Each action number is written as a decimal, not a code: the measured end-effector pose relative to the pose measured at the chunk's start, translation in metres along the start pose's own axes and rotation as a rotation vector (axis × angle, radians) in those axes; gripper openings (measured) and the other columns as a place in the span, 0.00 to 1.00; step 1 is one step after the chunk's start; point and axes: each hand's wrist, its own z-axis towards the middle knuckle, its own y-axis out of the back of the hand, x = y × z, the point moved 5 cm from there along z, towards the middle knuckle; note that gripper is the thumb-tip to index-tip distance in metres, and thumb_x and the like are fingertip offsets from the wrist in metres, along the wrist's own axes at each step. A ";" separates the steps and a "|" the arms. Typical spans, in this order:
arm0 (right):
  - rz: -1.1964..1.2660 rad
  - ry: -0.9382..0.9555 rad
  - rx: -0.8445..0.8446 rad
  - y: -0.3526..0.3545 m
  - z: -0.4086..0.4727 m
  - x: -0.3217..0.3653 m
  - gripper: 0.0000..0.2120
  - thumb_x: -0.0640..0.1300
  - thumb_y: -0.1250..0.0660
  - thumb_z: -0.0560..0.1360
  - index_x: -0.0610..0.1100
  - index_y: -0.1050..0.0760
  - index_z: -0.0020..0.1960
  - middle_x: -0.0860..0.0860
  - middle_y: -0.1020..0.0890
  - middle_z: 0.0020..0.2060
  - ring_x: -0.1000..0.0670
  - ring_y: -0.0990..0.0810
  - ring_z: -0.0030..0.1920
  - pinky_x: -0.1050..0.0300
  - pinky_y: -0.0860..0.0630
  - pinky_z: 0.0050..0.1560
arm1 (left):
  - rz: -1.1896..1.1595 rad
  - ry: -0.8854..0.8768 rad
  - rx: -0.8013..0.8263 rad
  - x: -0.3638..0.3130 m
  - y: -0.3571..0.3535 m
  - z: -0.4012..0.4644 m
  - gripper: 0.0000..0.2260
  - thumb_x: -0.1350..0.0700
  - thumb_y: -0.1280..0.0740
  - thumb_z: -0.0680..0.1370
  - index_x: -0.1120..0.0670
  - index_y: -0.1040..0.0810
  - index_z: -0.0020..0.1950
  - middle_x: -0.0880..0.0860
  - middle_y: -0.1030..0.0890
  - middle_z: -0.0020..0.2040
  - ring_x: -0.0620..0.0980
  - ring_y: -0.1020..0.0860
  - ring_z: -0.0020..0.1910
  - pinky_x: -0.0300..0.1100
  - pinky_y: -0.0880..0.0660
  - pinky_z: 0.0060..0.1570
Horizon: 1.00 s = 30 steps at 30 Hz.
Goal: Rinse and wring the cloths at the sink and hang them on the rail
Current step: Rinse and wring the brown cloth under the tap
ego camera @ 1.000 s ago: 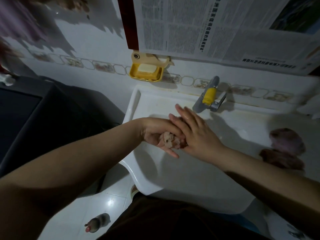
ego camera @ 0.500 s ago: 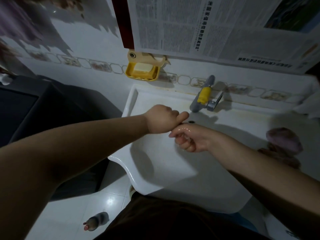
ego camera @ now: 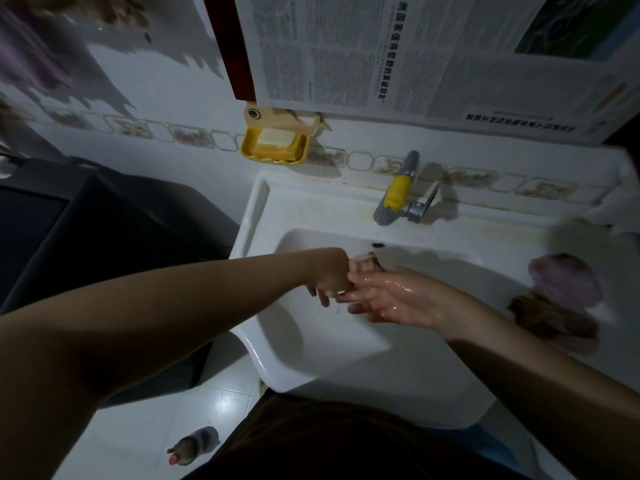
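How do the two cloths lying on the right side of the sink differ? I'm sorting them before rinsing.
The purple cloth lies farther back, nearer the wall; the brown cloth lies in front of it, nearer the person. The purple cloth is paler and looks fuller and more rounded; the brown cloth is darker and looks flatter. Both are crumpled, touch each other, rest on the sink surface, and no hand holds them.

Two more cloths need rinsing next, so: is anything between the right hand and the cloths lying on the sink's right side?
Nothing visible: only bare sink surface separates the right hand from the purple cloth and brown cloth.
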 end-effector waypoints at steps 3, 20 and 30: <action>-0.321 0.230 -0.257 0.012 -0.003 -0.009 0.29 0.43 0.30 0.74 0.46 0.37 0.72 0.48 0.24 0.64 0.49 0.20 0.55 0.54 0.21 0.51 | -0.474 0.097 0.173 0.014 -0.005 -0.008 0.05 0.54 0.36 0.80 0.56 0.27 0.50 0.51 0.21 0.31 0.54 0.16 0.44 0.43 0.23 0.44; -1.920 1.398 -0.285 0.001 -0.018 0.049 0.23 0.37 0.27 0.63 0.39 0.28 0.57 0.40 0.18 0.49 0.42 0.19 0.40 0.57 0.28 0.23 | -0.960 -0.205 0.763 -0.027 -0.041 -0.043 0.16 0.40 0.30 0.70 0.50 0.28 0.38 0.45 0.32 0.28 0.41 0.35 0.25 0.30 0.37 0.23; -1.548 0.198 -0.483 0.031 0.015 0.046 0.10 0.49 0.40 0.76 0.44 0.26 0.42 0.44 0.20 0.40 0.44 0.22 0.40 0.53 0.27 0.38 | 0.243 -0.075 -0.466 -0.026 0.011 -0.012 0.17 0.56 0.38 0.79 0.58 0.37 0.66 0.61 0.20 0.50 0.61 0.21 0.47 0.49 0.26 0.39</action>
